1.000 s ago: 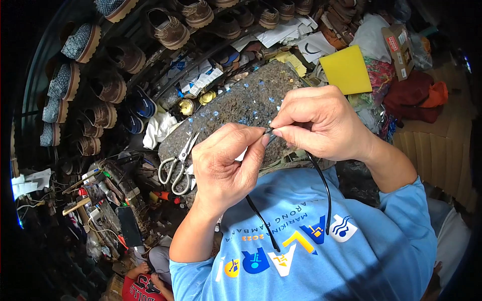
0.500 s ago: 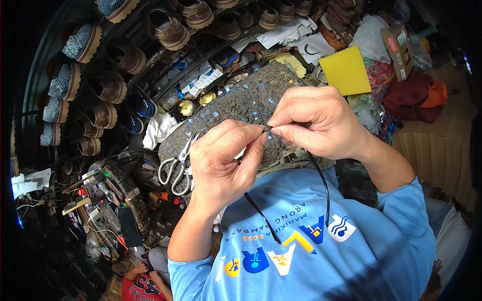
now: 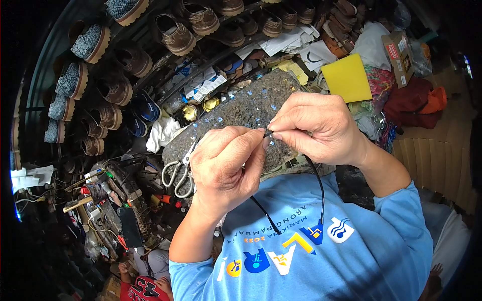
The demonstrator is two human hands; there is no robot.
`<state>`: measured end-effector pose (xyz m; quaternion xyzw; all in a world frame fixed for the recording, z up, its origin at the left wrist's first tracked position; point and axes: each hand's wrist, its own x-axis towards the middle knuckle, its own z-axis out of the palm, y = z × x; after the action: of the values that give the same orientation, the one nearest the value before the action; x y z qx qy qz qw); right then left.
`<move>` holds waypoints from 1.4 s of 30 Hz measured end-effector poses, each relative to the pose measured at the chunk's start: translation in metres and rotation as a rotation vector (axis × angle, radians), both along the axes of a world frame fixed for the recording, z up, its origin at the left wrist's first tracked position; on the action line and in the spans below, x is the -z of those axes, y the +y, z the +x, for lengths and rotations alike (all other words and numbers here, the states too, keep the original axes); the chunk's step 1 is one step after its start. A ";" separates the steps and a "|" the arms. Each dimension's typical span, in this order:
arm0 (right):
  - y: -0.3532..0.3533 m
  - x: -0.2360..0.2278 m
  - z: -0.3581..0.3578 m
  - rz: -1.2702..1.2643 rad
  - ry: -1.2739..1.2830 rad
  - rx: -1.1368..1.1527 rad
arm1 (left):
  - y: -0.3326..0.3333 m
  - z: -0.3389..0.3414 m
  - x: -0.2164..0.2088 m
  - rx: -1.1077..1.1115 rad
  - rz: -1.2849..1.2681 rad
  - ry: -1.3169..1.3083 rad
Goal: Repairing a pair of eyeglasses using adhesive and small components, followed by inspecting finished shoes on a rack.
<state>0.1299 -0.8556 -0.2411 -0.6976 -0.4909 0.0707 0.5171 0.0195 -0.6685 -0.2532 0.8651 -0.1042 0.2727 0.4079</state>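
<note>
My left hand [image 3: 228, 163] and my right hand [image 3: 319, 128] meet over a worn, dark block-like work surface [image 3: 228, 108]. Both pinch a thin black cord [image 3: 317, 176] where the fingertips nearly touch. One loose length hangs from beneath each hand, across the front of my light blue shirt [image 3: 331, 261]. The short piece between the fingertips is mostly covered, so I cannot tell if it is knotted or joined. Beside my left hand, scissors with pale looped handles [image 3: 176, 176] lie at the block's left end, their blades partly behind the hand.
Racked brown shoes [image 3: 175, 35] and blue-patterned shoes [image 3: 73, 80] line the left and back. Two small gold tins [image 3: 201, 108] and a white cloth [image 3: 161, 134] sit by the block. A yellow sheet [image 3: 346, 75] lies far right. Another person in red [image 3: 145, 288] is lower left.
The surroundings have shifted slightly right and down in the picture. Both hands keep their pinch on the cord, and its hanging lengths have swung a little.
</note>
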 end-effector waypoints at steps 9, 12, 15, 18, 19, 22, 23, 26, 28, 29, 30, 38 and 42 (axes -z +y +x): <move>0.001 0.001 -0.002 -0.014 0.099 0.004 | 0.001 -0.004 -0.001 -0.030 -0.034 0.083; -0.001 0.006 -0.004 0.021 0.238 -0.011 | 0.001 -0.004 -0.002 -0.004 -0.071 0.090; -0.001 0.005 -0.005 0.031 0.247 -0.037 | 0.002 -0.004 -0.001 0.020 -0.092 0.057; 0.000 0.008 -0.006 0.052 0.232 0.025 | 0.003 -0.002 -0.001 0.046 -0.053 0.019; -0.001 0.006 -0.005 0.052 0.232 0.025 | 0.004 -0.002 -0.002 0.050 -0.038 0.019; -0.003 0.000 -0.004 0.011 0.193 -0.035 | 0.003 -0.001 -0.002 0.049 -0.029 0.020; -0.003 -0.001 -0.004 0.006 0.183 -0.029 | 0.002 -0.001 -0.002 0.044 -0.034 0.022; -0.003 -0.001 -0.003 0.001 0.169 -0.025 | 0.002 0.000 -0.001 0.051 -0.043 0.027; -0.003 0.000 -0.001 0.000 0.165 -0.028 | 0.002 0.001 0.000 0.052 -0.042 0.021; -0.002 0.000 0.000 0.012 0.136 -0.030 | 0.002 0.002 0.000 0.052 -0.040 0.014; -0.002 0.000 0.001 0.023 0.106 -0.033 | 0.002 0.003 0.000 0.053 -0.040 0.015; -0.001 -0.004 0.008 0.081 0.033 0.000 | 0.003 0.012 -0.005 0.043 0.028 -0.100; 0.002 -0.010 0.015 0.168 -0.032 0.016 | 0.006 0.025 -0.016 0.040 0.058 -0.200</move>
<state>0.1451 -0.8532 -0.2314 -0.6565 -0.4979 0.0140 0.5665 0.0443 -0.6629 -0.2377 0.8428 -0.1696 0.3462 0.3755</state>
